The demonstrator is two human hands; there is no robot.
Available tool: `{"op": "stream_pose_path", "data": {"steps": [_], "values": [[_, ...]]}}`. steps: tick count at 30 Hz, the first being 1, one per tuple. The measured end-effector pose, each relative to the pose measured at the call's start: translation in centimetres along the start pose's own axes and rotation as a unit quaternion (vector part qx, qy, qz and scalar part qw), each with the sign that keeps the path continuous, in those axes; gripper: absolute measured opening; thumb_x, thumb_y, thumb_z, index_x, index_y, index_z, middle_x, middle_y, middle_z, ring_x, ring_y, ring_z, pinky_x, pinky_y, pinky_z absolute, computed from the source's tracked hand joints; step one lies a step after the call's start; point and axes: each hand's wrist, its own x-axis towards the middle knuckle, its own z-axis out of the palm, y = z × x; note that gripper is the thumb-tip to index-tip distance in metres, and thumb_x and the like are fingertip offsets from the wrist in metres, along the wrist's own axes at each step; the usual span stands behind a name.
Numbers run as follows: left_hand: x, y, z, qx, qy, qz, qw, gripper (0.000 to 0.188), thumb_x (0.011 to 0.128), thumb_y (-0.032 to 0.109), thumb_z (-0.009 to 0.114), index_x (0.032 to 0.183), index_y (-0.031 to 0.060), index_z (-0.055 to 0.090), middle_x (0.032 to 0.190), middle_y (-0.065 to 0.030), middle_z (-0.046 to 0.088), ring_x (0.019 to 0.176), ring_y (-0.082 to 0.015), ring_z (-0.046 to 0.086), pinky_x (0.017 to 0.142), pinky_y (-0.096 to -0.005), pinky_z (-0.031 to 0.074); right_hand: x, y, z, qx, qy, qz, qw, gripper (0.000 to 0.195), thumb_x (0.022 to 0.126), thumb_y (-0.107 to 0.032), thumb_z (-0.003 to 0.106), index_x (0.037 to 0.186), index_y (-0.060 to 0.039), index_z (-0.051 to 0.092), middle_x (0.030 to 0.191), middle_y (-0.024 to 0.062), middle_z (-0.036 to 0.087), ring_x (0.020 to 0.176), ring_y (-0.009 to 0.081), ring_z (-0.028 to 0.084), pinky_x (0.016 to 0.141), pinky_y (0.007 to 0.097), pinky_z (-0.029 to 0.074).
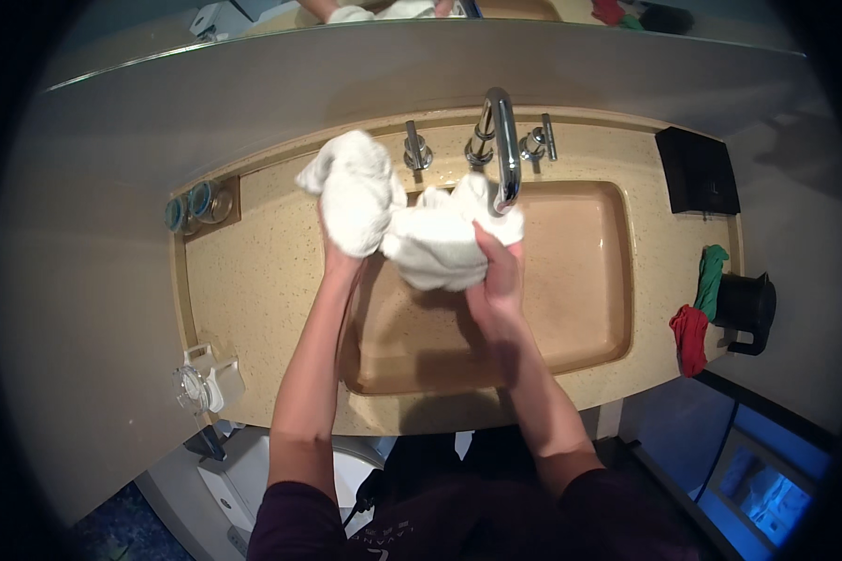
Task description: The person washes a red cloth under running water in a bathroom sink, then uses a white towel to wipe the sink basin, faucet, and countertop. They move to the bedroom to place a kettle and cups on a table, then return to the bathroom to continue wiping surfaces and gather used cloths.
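Note:
A bunched white cloth, perhaps a towel [438, 249], is held between both hands over the left part of a beige sink basin [568, 280]. My left hand [340, 256] is mostly hidden beneath the cloth's left bunch, near the basin's left edge. My right hand [499, 270] grips the cloth's right part, with the thumb on top. The curved chrome faucet [506, 151] reaches over the cloth's right end. Whether water runs cannot be told.
Chrome handles [417, 149] flank the faucet. Lidded glass jars [210, 202] and a white-and-clear container [207, 382] stand left. On the right are a black box [698, 172], a green cloth [711, 280], a red cloth [690, 340] and a black jug [744, 308].

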Motion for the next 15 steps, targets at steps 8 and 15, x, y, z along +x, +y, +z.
{"op": "stream_pose_path", "data": {"steps": [8,15], "values": [[6.3,3.1,4.4,-0.028,-0.113,0.055,0.992,0.029,0.089,0.014,0.071,0.115,-0.0008,0.068,0.101,-0.0084,0.07,0.088,-0.0165,0.063,0.084,-0.0311,0.053,10.6,1.7,-0.3,-0.428,-0.012,-0.149,0.891,0.017,0.091,-0.001,0.056,0.107,0.005,0.061,0.098,0.0146,0.063,0.087,0.0245,0.06,0.079,0.0358,0.048],[3.7,5.3,3.3,-0.023,-0.202,0.031,0.979,0.035,0.082,0.012,0.075,0.115,0.0007,0.07,0.104,-0.0078,0.064,0.096,-0.0201,0.065,0.082,-0.031,0.053,11.2,1.0,1.5,-0.582,-0.2,-0.325,0.718,0.041,0.086,0.005,0.049,0.126,0.0081,0.056,0.118,0.0259,0.061,0.112,0.0393,0.059,0.1,0.0444,0.045]]}}
